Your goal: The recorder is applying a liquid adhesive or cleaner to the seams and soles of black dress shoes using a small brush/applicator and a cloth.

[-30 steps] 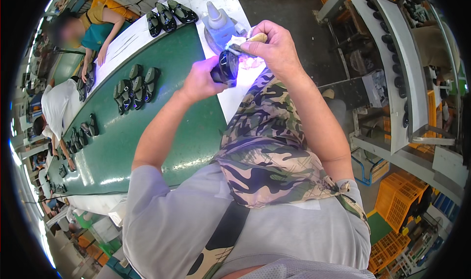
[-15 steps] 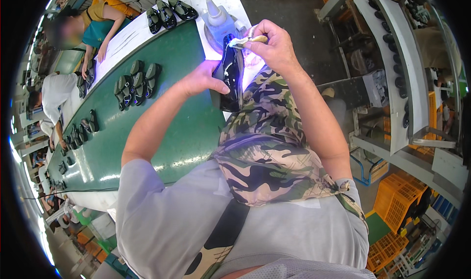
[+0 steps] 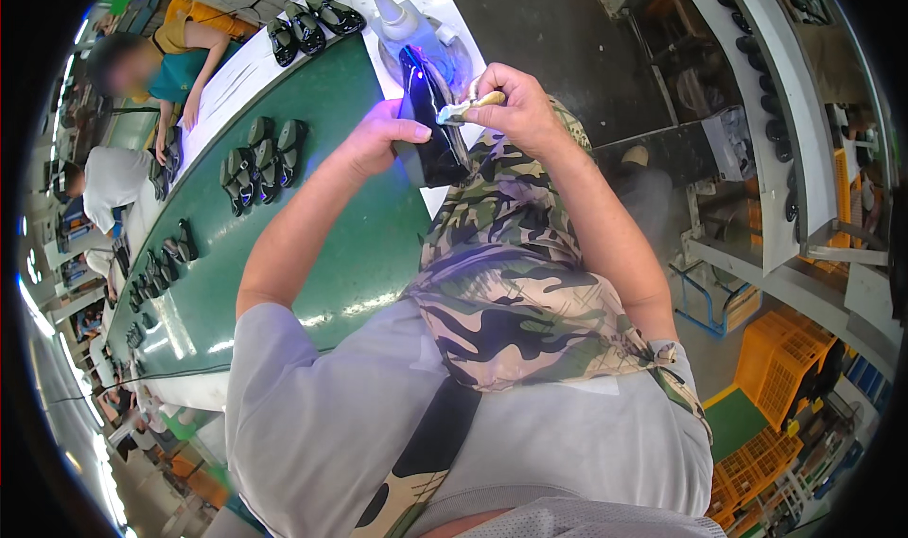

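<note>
In front of me a glossy black shoe (image 3: 427,145) is tilted, its narrow end pointing away. My left hand (image 3: 383,139) is closed round its left side, thumb across the top. With my right hand (image 3: 523,112) I pinch a crumpled pale cloth (image 3: 458,112), whose tip meets the shoe's right edge. Just beyond the shoe stand a translucent bottle with a cone-shaped nozzle (image 3: 391,16) and a clear round container (image 3: 462,63), partly hidden by the shoe. A bluish-violet glow falls on this spot.
Several black shoes (image 3: 307,27) line the white ledge at the far left, and more (image 3: 265,164) rest on the green table (image 3: 312,245). Co-workers (image 3: 189,55) sit along its left side. To the right are a shoe rack (image 3: 771,141) and orange crates (image 3: 780,363).
The shoe has moved slightly nearer and leans more to the left at its far end. My right hand and the cloth have shifted from near that end down along the right edge.
</note>
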Action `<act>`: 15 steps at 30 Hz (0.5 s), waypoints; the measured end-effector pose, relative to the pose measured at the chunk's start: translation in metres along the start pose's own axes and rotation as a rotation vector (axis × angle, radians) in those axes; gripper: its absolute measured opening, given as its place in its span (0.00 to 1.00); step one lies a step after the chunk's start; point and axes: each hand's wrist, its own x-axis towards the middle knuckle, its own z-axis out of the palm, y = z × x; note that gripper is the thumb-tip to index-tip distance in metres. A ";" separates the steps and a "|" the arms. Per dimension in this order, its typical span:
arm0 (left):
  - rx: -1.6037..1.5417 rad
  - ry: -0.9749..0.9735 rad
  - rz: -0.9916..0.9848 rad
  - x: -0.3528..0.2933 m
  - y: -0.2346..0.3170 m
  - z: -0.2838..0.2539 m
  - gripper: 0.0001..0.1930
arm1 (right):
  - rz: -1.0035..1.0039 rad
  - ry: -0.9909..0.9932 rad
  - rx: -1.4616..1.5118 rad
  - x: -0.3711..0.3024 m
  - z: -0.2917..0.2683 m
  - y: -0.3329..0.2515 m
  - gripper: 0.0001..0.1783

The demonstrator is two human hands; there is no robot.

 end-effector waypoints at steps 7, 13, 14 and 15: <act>-0.015 0.055 0.055 0.017 -0.009 -0.003 0.26 | 0.066 -0.025 0.030 -0.023 -0.021 -0.009 0.13; -0.107 0.136 0.101 0.032 -0.019 -0.002 0.24 | -0.059 0.023 -0.034 -0.042 -0.042 -0.001 0.13; -0.148 0.136 0.121 0.034 -0.019 0.001 0.25 | -0.040 0.064 0.074 -0.045 -0.046 0.004 0.13; -0.141 0.126 0.117 0.036 -0.019 0.005 0.25 | -0.022 0.104 0.182 -0.048 -0.050 0.009 0.13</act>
